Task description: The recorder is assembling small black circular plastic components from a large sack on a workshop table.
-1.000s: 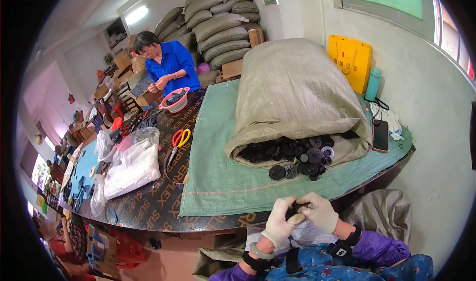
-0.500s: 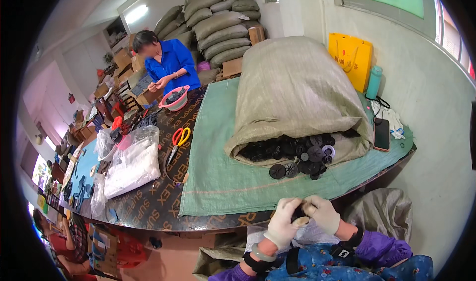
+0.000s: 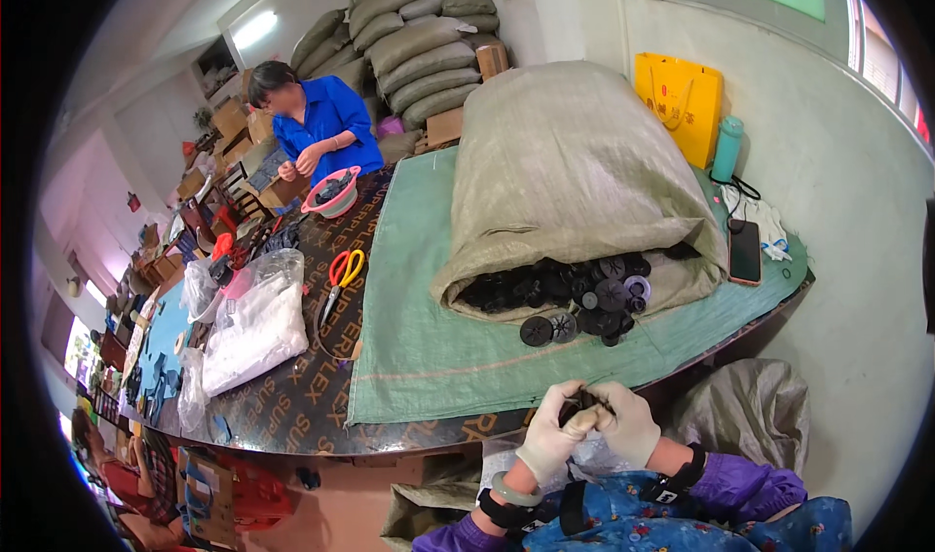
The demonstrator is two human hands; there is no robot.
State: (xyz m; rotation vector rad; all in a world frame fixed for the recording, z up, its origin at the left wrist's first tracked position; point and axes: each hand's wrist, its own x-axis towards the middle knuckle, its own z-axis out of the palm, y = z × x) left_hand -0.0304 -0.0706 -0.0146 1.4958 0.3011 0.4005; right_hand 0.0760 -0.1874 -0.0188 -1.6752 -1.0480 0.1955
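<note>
In front of the table's near edge, my left hand (image 3: 550, 442) and my right hand (image 3: 628, 422) meet, both in white gloves. Their fingers are closed around a small dark piece (image 3: 577, 402), mostly hidden by the gloves, so its exact kind cannot be told. Beyond them on the table lies a large woven sack (image 3: 570, 162), its mouth facing me. Black round plastic parts (image 3: 611, 295) fill the opening. Several have spilled onto the green woven sheet (image 3: 458, 357), one of them a flat black disc (image 3: 536, 331). A paler, purplish ring (image 3: 638, 287) sits among them.
Left on the dark table are yellow-and-red handled scissors (image 3: 346, 269) and a clear bag of white material (image 3: 255, 333). A co-worker in blue (image 3: 326, 123) stands by a pink basin (image 3: 331, 193). A phone (image 3: 744, 252), a teal bottle (image 3: 728, 148) and a yellow bag (image 3: 679, 109) are at right.
My hands have drawn closer together and turned about the dark piece, its pale edge now covered. The view has shifted slightly. The co-worker's hands have moved a little apart.
</note>
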